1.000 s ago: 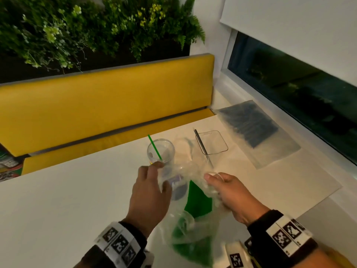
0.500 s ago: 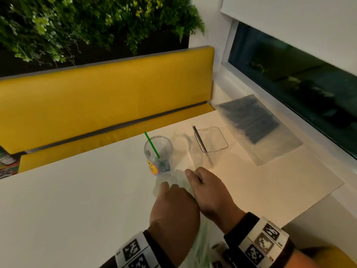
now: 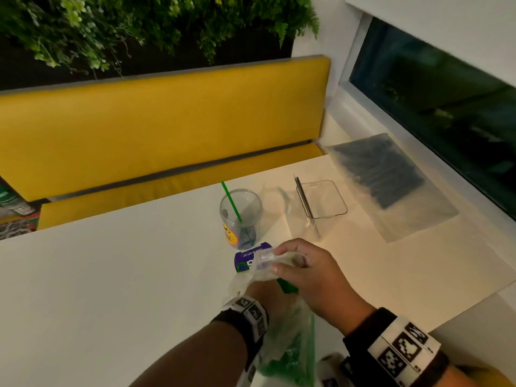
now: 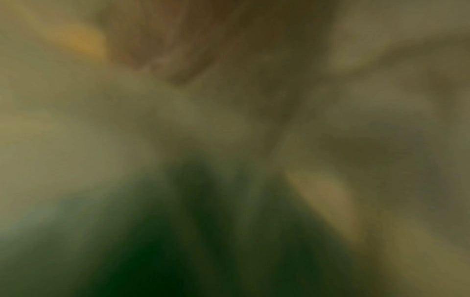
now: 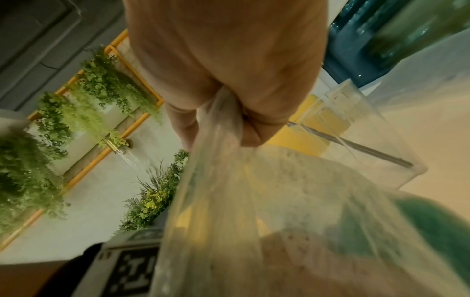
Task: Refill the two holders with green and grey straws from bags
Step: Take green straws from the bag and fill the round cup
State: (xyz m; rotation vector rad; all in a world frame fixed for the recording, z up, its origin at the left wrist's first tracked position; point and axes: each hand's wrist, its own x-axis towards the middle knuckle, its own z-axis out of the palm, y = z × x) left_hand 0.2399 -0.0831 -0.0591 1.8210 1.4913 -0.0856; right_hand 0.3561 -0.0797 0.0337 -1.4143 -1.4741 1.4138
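Two holders, two bags, one straw apiece

Your right hand (image 3: 315, 277) pinches the green-straw bag (image 3: 290, 350) at its mouth; your left hand (image 3: 265, 291) is inside it, grip hidden. The round cup (image 3: 241, 213) holds one green straw (image 3: 231, 202), the square holder (image 3: 324, 199) one grey, with the grey-straw bag (image 3: 391, 185) beside it on the tabletop (image 3: 111, 275).

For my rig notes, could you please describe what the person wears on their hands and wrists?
Both hands are bare, without gloves. The left wrist and right wrist each carry a black band bearing white blocks printed with black square coded markers. No sleeves or cables show.
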